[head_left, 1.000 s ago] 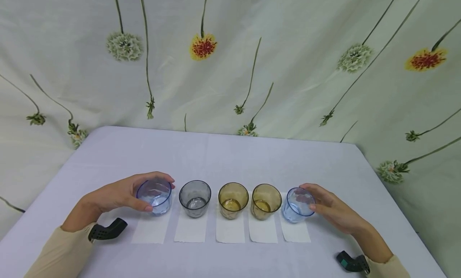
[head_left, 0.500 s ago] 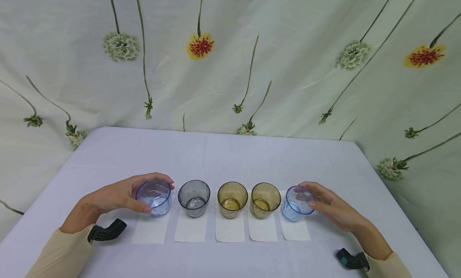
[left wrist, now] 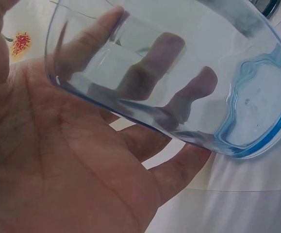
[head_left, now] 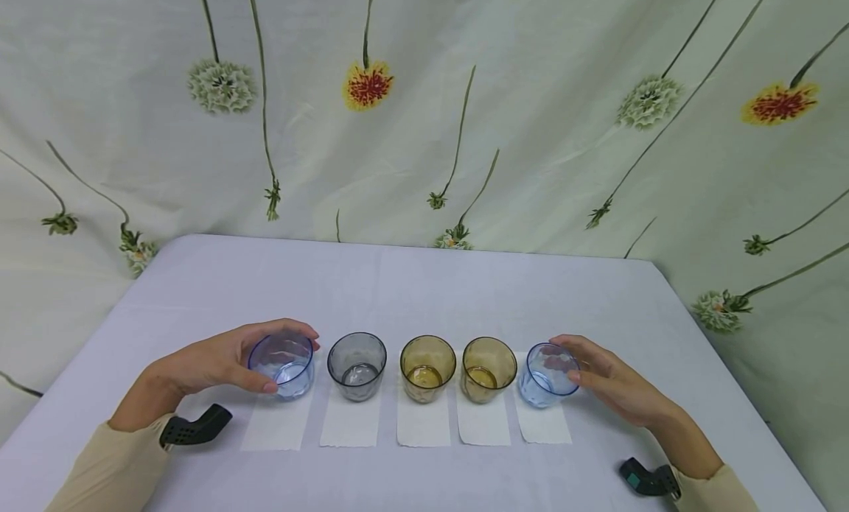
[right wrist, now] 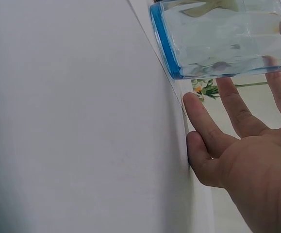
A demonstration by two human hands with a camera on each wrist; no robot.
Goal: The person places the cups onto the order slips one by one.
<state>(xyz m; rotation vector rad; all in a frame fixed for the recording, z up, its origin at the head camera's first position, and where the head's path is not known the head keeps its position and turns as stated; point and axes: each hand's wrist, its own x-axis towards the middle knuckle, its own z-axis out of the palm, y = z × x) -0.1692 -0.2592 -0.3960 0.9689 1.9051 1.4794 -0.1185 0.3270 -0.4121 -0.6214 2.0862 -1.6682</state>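
At the left end of a row of glasses, my left hand (head_left: pixel 215 357) grips a clear blue glass (head_left: pixel 295 385), thumb on the near side and fingers round the far side. The left wrist view shows the fingers through the wall of this glass (left wrist: pixel 256 111). My right hand (head_left: pixel 626 390) holds a second blue glass (head_left: pixel 540 394) at the right end, between thumb and fingers near the rim. Other fingers of this right hand (right wrist: pixel 256 165) spread below the glass (right wrist: pixel 223 43) in the right wrist view. Both glasses look empty and upright.
Between the hands stand a grey glass (head_left: pixel 358 391) and two amber glasses, the left amber glass (head_left: pixel 427 394) and the right amber glass (head_left: pixel 488 394). White paper strips (head_left: pixel 349 427) lie under the row on a white-covered table (head_left: pixel 398 291). Behind hangs a flowered cloth (head_left: pixel 530 129).
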